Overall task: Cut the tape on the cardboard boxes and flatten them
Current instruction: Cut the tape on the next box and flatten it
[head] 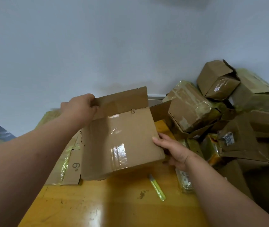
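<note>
The box (pixel 120 145) stood on the table (pixel 114 207) between both hands; the left hand (pixel 79 107) gripped its raised far flap (pixel 122 100), nearer that edge. The right hand (pixel 171 149) held the box's right side, fingers wrapped behind.

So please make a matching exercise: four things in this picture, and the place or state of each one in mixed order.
Things:
1. left hand
2. right hand
3. yellow-green utility knife
4. flattened brown cardboard marked 6#

Places or states:
A. lies on the yellow wooden table, untouched
B. holds the raised flap of the brown cardboard box
C. lies left of the box
D. holds the box's right edge

Pairs: 1-B, 2-D, 3-A, 4-C
</note>
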A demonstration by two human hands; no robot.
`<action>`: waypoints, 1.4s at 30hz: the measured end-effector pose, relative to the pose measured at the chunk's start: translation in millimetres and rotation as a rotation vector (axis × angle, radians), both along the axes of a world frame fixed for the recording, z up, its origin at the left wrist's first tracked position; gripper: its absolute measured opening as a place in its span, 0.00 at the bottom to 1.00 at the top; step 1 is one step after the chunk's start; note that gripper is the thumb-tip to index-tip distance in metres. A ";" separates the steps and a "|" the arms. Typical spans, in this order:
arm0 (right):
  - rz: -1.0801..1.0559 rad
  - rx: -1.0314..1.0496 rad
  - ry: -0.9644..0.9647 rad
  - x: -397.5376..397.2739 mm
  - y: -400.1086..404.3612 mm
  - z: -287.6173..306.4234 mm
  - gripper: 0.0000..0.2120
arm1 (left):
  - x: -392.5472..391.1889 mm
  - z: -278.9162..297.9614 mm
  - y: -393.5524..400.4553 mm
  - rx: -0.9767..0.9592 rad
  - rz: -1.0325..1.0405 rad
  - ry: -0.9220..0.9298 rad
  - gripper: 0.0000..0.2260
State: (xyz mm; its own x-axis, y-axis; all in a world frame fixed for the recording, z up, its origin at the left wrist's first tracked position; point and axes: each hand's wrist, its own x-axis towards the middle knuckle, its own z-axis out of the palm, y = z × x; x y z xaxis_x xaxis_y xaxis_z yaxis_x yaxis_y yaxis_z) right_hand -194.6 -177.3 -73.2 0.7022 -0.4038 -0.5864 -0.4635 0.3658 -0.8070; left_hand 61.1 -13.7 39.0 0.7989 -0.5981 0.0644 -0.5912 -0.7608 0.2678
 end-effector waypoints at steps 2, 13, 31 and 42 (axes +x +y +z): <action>-0.049 -0.019 0.073 -0.9 5.4 -2.1 0.38 | -9.2 -14.0 -3.5 0.094 -0.043 -0.046 0.07; -0.031 -0.278 0.331 9.9 30.6 -27.5 0.27 | -79.6 -110.4 49.4 0.610 -0.432 0.210 0.57; -0.307 -0.384 -0.085 16.5 21.7 17.4 0.26 | -31.5 -20.8 23.8 -0.031 -0.250 0.112 0.20; -0.179 -0.745 0.272 34.3 15.9 19.0 0.22 | -60.6 -50.7 -2.8 0.451 -0.401 0.108 0.47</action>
State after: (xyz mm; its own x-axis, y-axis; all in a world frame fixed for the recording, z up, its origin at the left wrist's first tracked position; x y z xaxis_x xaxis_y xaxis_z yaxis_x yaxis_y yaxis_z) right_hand -160.3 -161.4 -54.2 0.4617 -0.8480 -0.2601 -0.6641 -0.1361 -0.7352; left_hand 0.5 -16.6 -11.7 0.4941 -0.8028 -0.3339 -0.8423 -0.5371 0.0448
